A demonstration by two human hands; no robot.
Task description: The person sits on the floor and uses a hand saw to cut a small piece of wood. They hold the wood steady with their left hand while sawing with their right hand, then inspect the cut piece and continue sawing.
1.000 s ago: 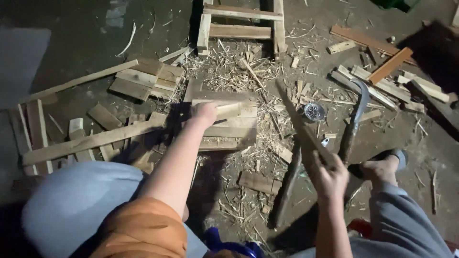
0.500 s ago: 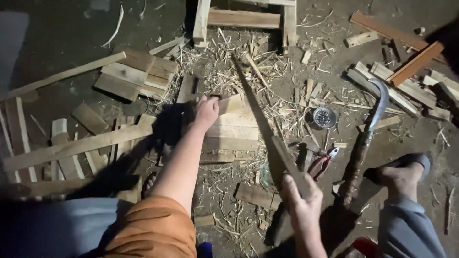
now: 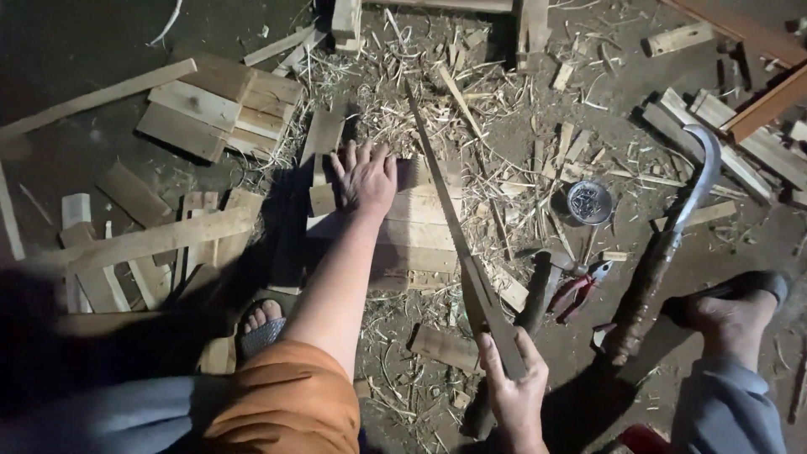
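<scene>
left hand [image 3: 366,176] flat on board stack [image 3: 416,227], fingers spread, pinning it so it can't shift. right hand [image 3: 514,395] near, fingers clamped on saw [image 3: 458,244] handle, blade angled far-left across stack's right part. hooked knife [image 3: 672,240] and pliers [image 3: 580,286] on ground right. left foot [image 3: 262,324] near stack.

Pliers [image 3: 582,288] lie right of the plank stack [image 3: 420,235] (beside a tin lid [image 3: 589,202]).
</scene>
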